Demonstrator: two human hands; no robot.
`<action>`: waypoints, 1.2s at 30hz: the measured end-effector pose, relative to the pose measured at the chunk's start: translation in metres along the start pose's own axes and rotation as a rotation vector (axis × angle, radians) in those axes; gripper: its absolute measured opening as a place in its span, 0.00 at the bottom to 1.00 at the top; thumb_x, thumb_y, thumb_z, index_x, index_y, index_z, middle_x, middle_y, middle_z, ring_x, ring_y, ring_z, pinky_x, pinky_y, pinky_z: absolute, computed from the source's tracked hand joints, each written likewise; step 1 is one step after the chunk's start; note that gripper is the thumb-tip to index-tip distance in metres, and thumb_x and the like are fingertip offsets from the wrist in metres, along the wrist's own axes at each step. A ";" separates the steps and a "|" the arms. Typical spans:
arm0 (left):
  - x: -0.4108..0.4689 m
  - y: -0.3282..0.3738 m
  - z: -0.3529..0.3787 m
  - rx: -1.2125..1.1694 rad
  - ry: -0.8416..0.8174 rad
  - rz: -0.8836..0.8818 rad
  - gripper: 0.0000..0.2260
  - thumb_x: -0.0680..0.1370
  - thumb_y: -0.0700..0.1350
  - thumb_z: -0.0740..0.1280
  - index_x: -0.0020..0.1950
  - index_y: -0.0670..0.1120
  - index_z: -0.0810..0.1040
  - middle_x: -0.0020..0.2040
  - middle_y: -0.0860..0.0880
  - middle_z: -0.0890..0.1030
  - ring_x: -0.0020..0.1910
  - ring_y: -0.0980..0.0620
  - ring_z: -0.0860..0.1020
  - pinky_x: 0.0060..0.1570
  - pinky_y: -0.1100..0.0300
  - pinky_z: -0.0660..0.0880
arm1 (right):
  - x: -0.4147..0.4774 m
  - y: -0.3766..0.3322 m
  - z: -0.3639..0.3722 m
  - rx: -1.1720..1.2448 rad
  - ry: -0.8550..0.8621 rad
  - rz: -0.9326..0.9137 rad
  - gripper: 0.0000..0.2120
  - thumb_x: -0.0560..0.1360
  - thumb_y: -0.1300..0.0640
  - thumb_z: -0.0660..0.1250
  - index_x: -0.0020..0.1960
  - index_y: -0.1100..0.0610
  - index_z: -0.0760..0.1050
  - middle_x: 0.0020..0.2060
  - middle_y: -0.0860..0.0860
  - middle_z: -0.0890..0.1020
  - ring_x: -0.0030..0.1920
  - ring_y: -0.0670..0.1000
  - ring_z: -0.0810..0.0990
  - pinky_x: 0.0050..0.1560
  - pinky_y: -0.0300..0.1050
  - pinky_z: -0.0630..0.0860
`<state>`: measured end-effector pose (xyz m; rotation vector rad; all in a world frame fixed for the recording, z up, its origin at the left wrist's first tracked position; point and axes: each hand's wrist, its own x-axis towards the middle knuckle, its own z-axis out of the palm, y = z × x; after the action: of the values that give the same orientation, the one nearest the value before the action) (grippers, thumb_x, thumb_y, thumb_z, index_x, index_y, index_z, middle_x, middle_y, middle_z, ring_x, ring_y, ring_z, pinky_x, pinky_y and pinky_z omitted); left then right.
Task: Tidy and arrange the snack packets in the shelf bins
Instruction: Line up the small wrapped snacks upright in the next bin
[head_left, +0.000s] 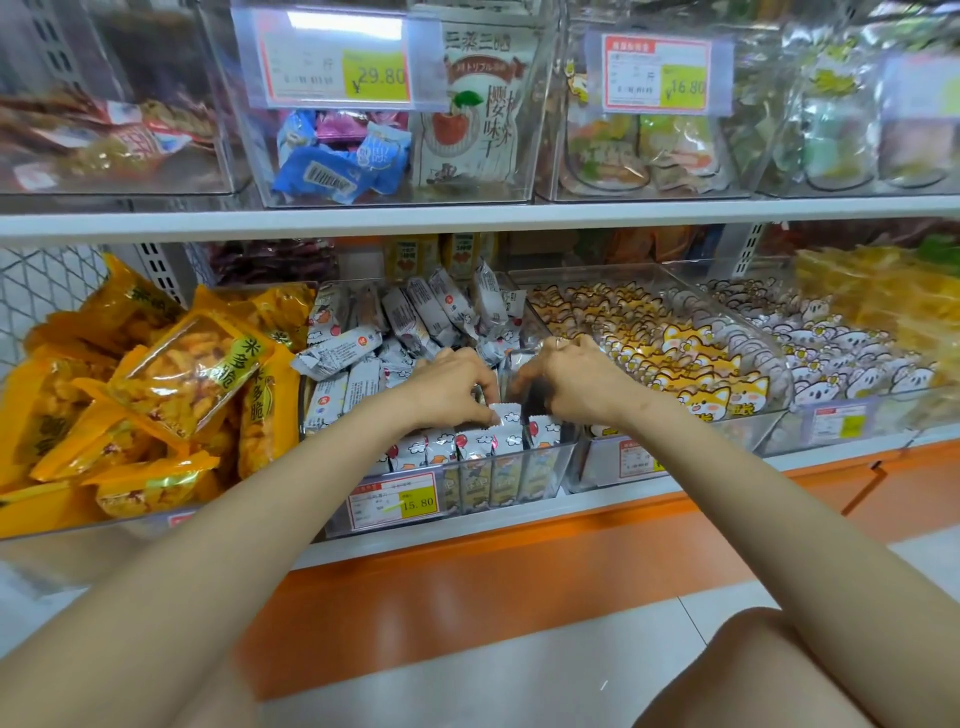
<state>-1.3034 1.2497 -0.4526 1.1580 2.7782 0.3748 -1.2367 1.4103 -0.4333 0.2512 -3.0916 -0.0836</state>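
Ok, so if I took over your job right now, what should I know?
Left grip pinches a white packet in the middle bin.
Right grip curls in beside it; what it holds is hidden.
Done: the front row stands upright.
Left: jumbled packets behind need lining up.

Both hands are placed in the centre bin (545, 483), the left hand (452, 389) at 9 o'clock of the right hand (566, 379). Snack packets (470, 447) are stood along its 6 o'clock wall. Neighbouring bins are located at 9 o'clock (62, 522), 3 o'clock (737, 421) and, one shelf up, 12 o'clock (363, 200).
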 end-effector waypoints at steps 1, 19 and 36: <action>-0.001 -0.001 -0.001 -0.006 -0.007 0.004 0.07 0.74 0.53 0.69 0.46 0.52 0.76 0.61 0.49 0.70 0.63 0.47 0.65 0.63 0.51 0.62 | 0.001 0.000 0.000 -0.019 -0.005 -0.004 0.23 0.73 0.63 0.64 0.65 0.45 0.72 0.59 0.54 0.76 0.66 0.52 0.66 0.62 0.51 0.59; -0.007 0.001 -0.001 -0.028 0.038 0.030 0.06 0.74 0.51 0.69 0.47 0.52 0.74 0.55 0.49 0.71 0.57 0.48 0.69 0.55 0.54 0.63 | 0.013 -0.002 0.015 -0.352 0.071 -0.142 0.08 0.76 0.48 0.62 0.52 0.49 0.77 0.50 0.49 0.81 0.57 0.55 0.75 0.65 0.56 0.55; -0.004 -0.005 -0.001 -0.055 0.047 0.099 0.05 0.76 0.51 0.67 0.46 0.51 0.78 0.69 0.51 0.67 0.68 0.51 0.65 0.65 0.54 0.63 | 0.011 0.007 0.007 0.074 0.069 -0.098 0.08 0.73 0.48 0.69 0.50 0.49 0.82 0.45 0.48 0.84 0.52 0.52 0.78 0.66 0.49 0.60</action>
<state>-1.3037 1.2432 -0.4524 1.2932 2.7383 0.4908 -1.2493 1.4155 -0.4391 0.4000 -3.0164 0.0357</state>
